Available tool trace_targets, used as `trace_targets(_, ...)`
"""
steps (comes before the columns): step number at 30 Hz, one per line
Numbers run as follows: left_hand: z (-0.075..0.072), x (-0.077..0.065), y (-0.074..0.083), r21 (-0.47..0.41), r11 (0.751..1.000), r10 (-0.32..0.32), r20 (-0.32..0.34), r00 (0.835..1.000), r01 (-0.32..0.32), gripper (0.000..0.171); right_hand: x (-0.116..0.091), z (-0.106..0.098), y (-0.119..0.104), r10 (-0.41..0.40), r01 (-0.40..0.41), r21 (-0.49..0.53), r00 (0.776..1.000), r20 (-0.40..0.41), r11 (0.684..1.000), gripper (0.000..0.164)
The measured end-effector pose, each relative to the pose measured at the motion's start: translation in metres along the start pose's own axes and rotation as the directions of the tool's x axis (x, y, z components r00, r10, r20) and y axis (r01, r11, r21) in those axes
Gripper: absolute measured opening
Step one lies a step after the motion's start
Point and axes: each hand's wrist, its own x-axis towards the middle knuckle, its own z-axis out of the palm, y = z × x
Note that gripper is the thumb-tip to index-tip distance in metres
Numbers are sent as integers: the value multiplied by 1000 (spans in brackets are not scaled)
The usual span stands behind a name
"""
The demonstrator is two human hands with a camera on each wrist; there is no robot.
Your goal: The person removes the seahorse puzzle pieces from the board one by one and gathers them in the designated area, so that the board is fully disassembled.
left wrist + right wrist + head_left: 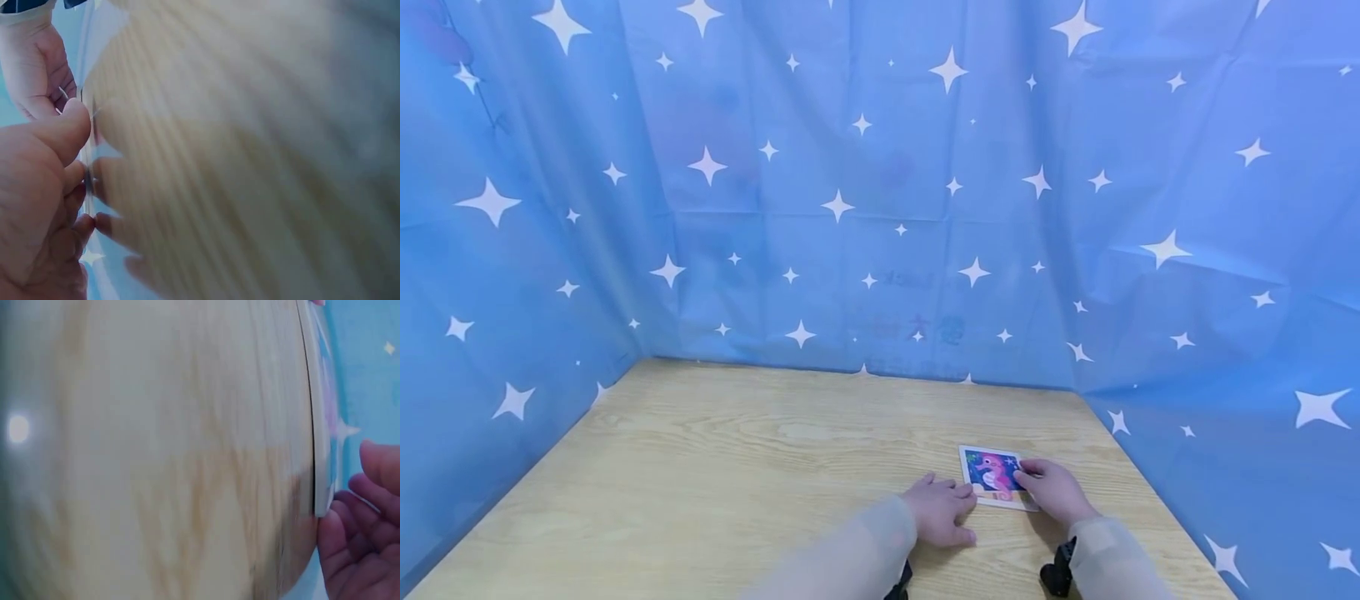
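A small white-bordered picture board (992, 454) lies on the wooden table, showing a pink seahorse on dark blue. My left hand (938, 508) rests palm down at its lower left corner, fingertips touching the edge. Over the board's right side, my right hand (1058, 490) has its fingers curled, with the thumb over the picture. A thin, pale-edged flat piece (63, 93) shows between the right fingers in the left wrist view; most of it is hidden. In the right wrist view the board (320, 425) appears edge-on, a lower finger touching its near corner.
The light wooden table (737, 467) extends to the left and behind the board. Blue curtains (850, 167) with white stars enclose its back and both sides. A dark wrist device (1058, 571) sits under the right sleeve.
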Motion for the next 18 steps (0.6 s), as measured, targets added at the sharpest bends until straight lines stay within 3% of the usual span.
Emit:
trace_targets(9, -12, -44, -25, -19, 1000, 16, 44, 999, -15, 63, -12, 21, -34, -9, 1, 154, 999, 54, 988, 47)
trace_targets(18, -9, -88, -56, -124, 992, 38, 56, 998, -31, 61, -23, 45, -66, -35, 7, 223, 992, 119, 975, 45)
